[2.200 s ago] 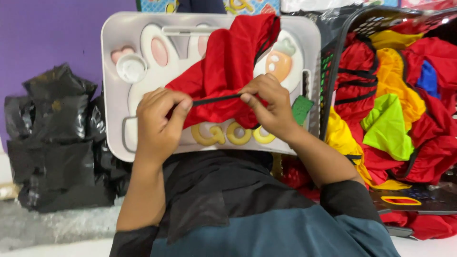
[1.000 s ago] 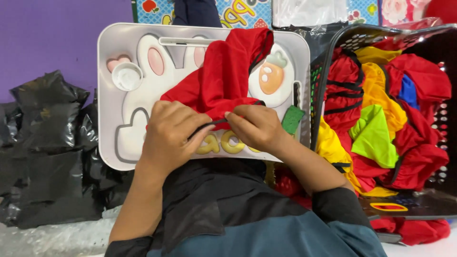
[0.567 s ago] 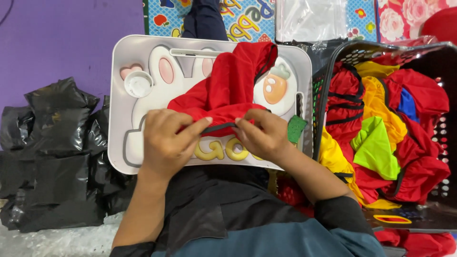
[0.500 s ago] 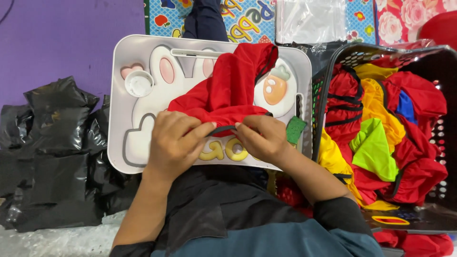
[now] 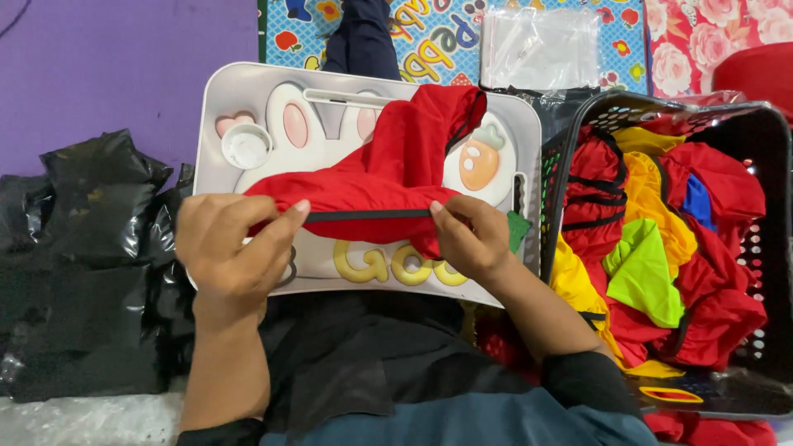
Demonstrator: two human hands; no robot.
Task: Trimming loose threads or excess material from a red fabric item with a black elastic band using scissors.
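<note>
A red cloth (image 5: 388,169) with a black trimmed edge lies on a white lap tray (image 5: 496,281) printed with a rabbit and a carrot. My left hand (image 5: 231,248) pinches the cloth's edge at the left. My right hand (image 5: 471,239) pinches the same edge at the right. The black trim (image 5: 363,215) is stretched straight between the two hands. The rest of the cloth bunches up toward the tray's far side.
A black basket (image 5: 768,132) at the right is full of red, yellow, green and blue cloths. Black plastic bags (image 5: 83,264) are piled at the left. A clear plastic bag (image 5: 541,45) lies on a colourful mat beyond the tray.
My hands have moved apart, pulling the black trimmed edge taut and straight. Before, they were close together at the cloth's near edge.
</note>
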